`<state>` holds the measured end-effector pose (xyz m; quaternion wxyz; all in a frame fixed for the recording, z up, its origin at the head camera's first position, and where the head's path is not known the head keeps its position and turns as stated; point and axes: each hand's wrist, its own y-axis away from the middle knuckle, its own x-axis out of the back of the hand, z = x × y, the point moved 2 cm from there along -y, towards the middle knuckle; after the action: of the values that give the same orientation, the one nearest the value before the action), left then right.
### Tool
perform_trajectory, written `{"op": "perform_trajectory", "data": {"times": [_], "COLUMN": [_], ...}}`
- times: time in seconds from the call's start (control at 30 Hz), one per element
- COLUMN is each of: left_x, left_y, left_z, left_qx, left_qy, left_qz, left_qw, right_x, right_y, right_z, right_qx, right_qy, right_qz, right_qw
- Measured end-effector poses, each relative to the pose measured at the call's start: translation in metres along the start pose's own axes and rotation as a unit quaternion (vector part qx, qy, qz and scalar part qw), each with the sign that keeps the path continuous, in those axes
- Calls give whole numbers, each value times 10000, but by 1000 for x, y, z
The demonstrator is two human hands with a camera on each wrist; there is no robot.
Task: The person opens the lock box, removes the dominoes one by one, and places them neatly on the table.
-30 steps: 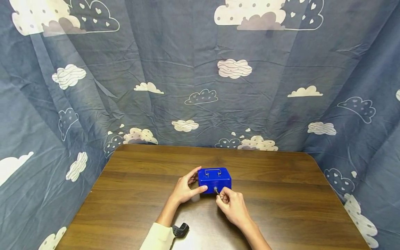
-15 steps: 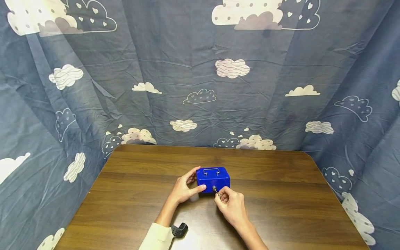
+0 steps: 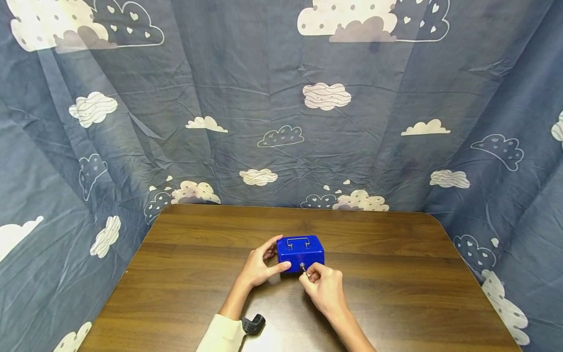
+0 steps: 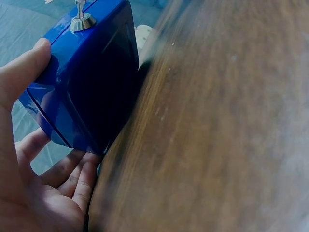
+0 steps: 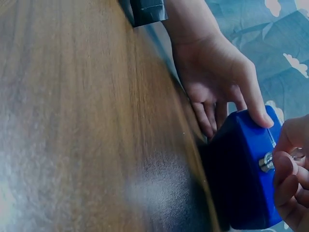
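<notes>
The right hand [image 3: 324, 292] pinches the key [image 4: 80, 7], seemingly already in the lock [image 4: 83, 22], while the left hand [image 3: 257, 268] grips the box [image 3: 301, 255], still unopened.

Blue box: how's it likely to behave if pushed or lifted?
Probably stiff: the blue box has crisp edges and no visible dent where the left hand grips it. Perhaps slippery, since its surface looks glossy. Unlikely to roll, given its flat sides.
</notes>
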<state>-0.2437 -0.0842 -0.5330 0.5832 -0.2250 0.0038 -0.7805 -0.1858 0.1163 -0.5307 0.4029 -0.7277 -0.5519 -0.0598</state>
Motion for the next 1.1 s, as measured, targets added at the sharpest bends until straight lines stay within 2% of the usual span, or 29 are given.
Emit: {"op": "perform_trajectory", "data": {"times": [0.1,0.27,0.37,0.47,0.7,1.1], "left_x": [-1,-7,-7,-5,-3,-5], "left_y": [-2,-7,-9,-9,-8,-7], "left_z": [-5,-31,-40,-44,-43,-48], "left_qx": [16,79,91,91,36,56], "left_qy": [5,-33,-5,39,-99,-267], "left_qz": [14,98,100,78,-6,-45], "left_qw": [10000,9999,9999,9999,9999,9996], "right_x": [0,-2,-3,-4,-8,-12], "right_y": [-1,-3,-3,-2,-2,1], "right_z": [-2,-4,-5,-6,-8,-5], "right_qx": [-39,-190,-246,-245,34,-203], "right_qy": [99,168,176,213,371,325], "right_qz": [17,41,83,137,258,203], "right_qw": [9999,9997,9995,9994,9990,9991]}}
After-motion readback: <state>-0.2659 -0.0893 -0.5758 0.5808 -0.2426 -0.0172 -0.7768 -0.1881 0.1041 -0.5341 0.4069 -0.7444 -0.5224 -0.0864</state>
